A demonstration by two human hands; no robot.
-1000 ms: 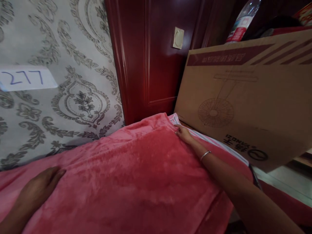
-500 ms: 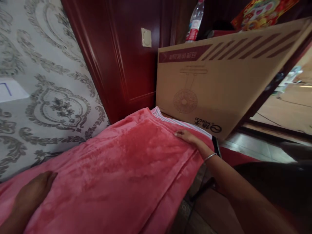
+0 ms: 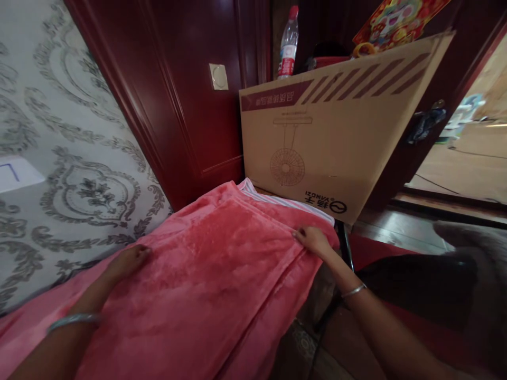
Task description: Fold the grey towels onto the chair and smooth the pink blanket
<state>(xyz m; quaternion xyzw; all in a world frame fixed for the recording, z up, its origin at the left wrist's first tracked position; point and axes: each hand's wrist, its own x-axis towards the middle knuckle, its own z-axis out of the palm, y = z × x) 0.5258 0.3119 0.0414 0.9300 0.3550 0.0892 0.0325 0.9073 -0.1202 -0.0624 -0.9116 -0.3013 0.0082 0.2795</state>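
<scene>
Pink fleece blanket (image 3: 214, 264) lying lengthwise under both hands, long axis running up and right toward a cardboard box (image 3: 317, 132). Right hand (image 3: 312, 240) nearer the far end, fingers (image 3: 303, 235) open on the fold; left hand (image 3: 127, 262) flat, gripping nothing.

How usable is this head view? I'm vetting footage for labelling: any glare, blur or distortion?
In the head view, wide-angle distortion tilts the dark red door frame and skews the cardboard box; a reddish glare lies on the door panel; the floor beyond the doorway looks bright and blurred; the left hand and right hand remain fairly clear.
</scene>
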